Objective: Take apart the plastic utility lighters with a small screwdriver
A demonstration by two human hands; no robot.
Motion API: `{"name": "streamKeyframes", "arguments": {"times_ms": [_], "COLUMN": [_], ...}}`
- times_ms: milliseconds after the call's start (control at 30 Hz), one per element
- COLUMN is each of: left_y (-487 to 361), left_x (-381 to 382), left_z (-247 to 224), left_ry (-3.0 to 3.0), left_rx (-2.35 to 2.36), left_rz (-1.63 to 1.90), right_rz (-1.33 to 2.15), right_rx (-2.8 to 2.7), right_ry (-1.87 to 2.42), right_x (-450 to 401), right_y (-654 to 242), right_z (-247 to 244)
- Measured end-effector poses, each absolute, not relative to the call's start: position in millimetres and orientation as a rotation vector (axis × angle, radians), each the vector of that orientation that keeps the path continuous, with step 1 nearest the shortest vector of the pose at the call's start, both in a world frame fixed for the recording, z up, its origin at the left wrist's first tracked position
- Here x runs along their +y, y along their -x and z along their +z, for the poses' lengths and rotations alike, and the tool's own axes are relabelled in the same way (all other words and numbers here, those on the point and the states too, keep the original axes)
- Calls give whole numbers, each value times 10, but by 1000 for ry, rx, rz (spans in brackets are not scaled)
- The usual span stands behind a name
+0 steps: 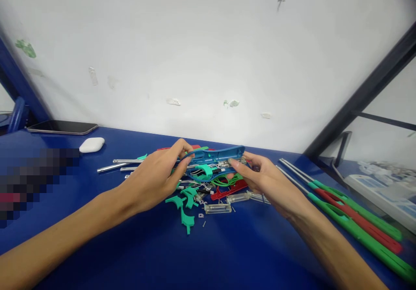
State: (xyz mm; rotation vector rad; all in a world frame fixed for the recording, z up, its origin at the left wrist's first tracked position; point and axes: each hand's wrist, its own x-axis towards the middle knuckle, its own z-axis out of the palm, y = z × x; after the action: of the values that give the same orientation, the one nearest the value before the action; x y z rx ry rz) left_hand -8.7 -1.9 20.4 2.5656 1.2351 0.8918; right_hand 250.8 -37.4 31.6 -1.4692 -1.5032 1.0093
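Over a heap of parts, my left hand [159, 173] pinches the left end of a blue lighter casing [224, 154], whose two halves are parted. My right hand [263, 173] grips the casing's right end, its thumb against a clear part inside. A teal trigger [204, 171] and thin wires show between the halves. Below lie loose teal triggers [187, 219], a clear fuel tank [217, 208], a red casing half [230, 189] and a small screw [204, 223]. Metal lighter tubes [125, 161] stick out leftward behind my left hand, which hides part of the heap.
Several whole green and red lighters [357, 220] lie at the right of the blue table [208, 259]. A phone [63, 127] and a white earbud case [92, 145] are at the back left. A white wall [208, 65] rises behind; a dark slanted post [360, 91] stands right.
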Motion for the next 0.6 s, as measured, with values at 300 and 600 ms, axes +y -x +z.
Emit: {"name": "streamKeyframes", "arguments": {"times_ms": [300,600], "left_y": [90,102], "left_x": [-9,34], "left_z": [187,103], "left_ry": [-2663,-2859], "left_rx": [1279,1235], "left_rz": [915,982], "right_rz": [879,791], "right_rx": [-1623,-1687], "right_ry": [1444,1441], "right_x": [-327,-342], "right_y": [-2554,-2537], "right_z": [311,322]}}
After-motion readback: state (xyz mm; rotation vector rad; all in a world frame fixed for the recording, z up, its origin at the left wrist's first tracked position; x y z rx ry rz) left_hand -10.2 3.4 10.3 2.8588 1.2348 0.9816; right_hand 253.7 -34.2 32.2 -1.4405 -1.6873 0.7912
